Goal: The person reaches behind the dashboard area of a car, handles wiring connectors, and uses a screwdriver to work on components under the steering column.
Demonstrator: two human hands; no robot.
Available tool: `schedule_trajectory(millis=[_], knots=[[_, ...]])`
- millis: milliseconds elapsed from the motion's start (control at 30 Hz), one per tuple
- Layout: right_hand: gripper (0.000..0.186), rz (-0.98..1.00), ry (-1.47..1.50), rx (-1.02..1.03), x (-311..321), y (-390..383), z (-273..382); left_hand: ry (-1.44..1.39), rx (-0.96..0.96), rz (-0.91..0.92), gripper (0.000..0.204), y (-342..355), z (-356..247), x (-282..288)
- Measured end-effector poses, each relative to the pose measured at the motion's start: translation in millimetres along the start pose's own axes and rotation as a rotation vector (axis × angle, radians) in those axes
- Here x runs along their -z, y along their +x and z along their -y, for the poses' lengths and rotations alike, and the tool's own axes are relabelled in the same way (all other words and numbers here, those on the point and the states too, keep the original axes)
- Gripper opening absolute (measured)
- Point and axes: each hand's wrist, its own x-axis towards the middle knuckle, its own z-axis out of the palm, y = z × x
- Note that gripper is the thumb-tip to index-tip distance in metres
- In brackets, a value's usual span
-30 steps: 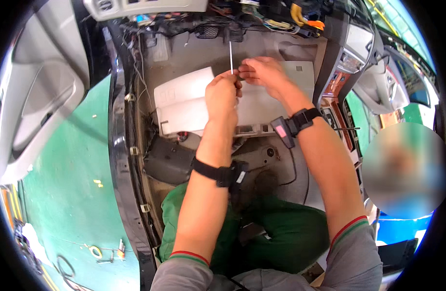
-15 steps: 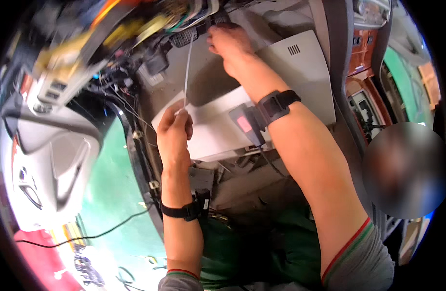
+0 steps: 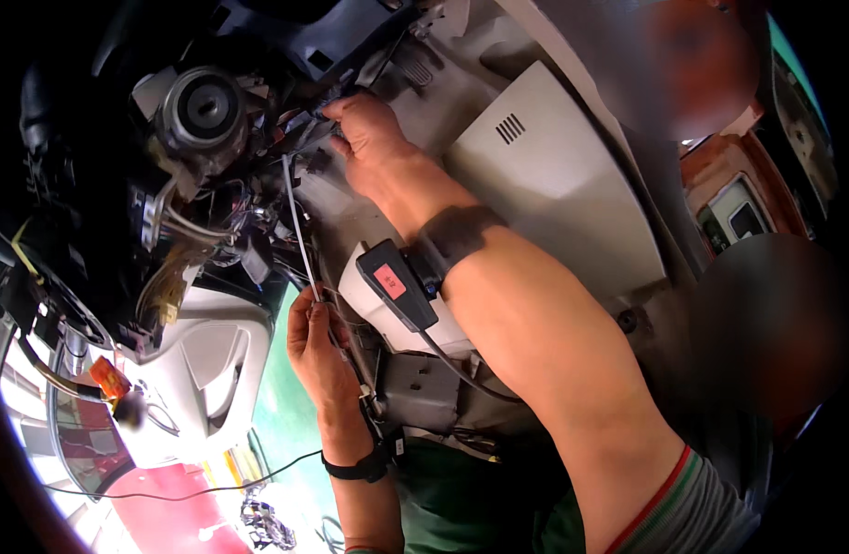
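Note:
Inside a stripped vehicle footwell, my left hand (image 3: 314,337) is closed on the lower end of a long, thin, light-grey rod (image 3: 300,222). From my fingers the rod slants up to the exposed wiring (image 3: 249,217) under the dashboard. My right hand (image 3: 371,134) reaches under the dashboard, its fingers bent against a dark part (image 3: 304,122) among the wires. What those fingertips grip is hidden. Strapped to my right wrist is a black box (image 3: 395,284) with a pink label and a cable. Below my right forearm lies a pale vented panel (image 3: 558,175).
The bare steering column (image 3: 203,108) juts out at the upper left. An opened door with a pale inner panel (image 3: 207,369) stands left, above a green floor (image 3: 291,406). A black cable (image 3: 180,499) crosses at lower left. Brown console trim (image 3: 752,180) stands right.
My view has swung, bringing the steering column into sight. My right hand has left the pedal area for the wiring under the dashboard. The rod now leans left, still in my left hand.

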Motion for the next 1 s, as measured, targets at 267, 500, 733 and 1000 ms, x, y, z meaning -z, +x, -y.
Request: schedule_trajectory(millis=[267,500,733,1000], knots=[[0.030,0.220,0.209,0.152,9,21,-18,0.037,0.013,0.032,0.022,4,-10,-16],[0.048,0.359,0.082,0.136,4,13,-2,0.093,-0.024,0.073,0.022,9,-17,-44],[0.051,0.338,-0.157,0.344,-5,14,-1,0.102,-0.029,0.060,0.020,14,-14,-62],[0.044,0.383,-0.155,0.312,-28,15,-3,0.111,-0.013,0.111,0.024,12,-14,-63]])
